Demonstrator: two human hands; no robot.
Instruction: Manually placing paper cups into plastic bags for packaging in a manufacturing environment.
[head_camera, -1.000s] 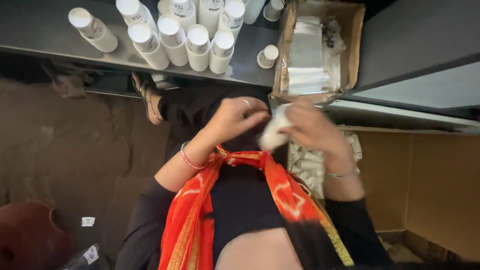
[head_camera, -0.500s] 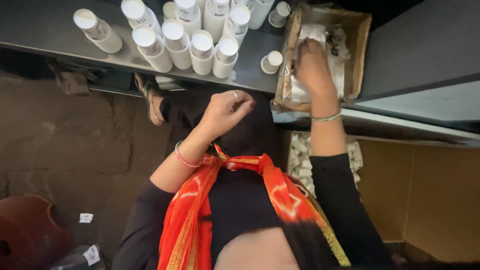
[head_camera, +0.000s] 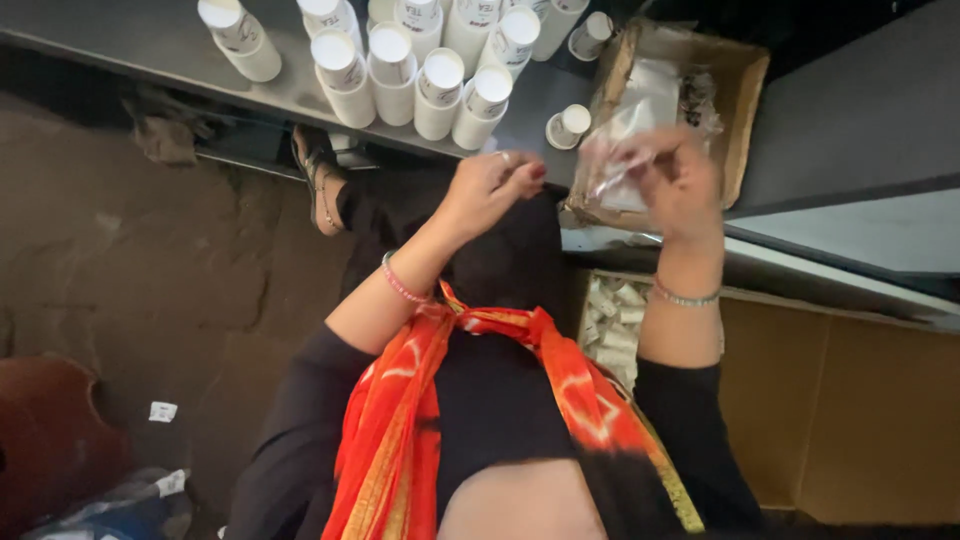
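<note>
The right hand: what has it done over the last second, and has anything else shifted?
The right hand reached into the cardboard box, then lifted out a small clear plastic bag, pinching it above the box. The left hand stayed raised and loosely closed, and the white bottles on the shelf did not move.

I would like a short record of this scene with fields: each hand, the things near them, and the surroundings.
left hand: left hand raised, fingers curled; cannot tell whether it holds anything
right hand: right hand pinches a small clear plastic packet
box on shelf: open cardboard box holding more clear packets, behind the right hand
shelf: grey shelf with a group of white capped bottles
below: second carton of white items beside the knees
clothing: orange scarf, black top
</note>
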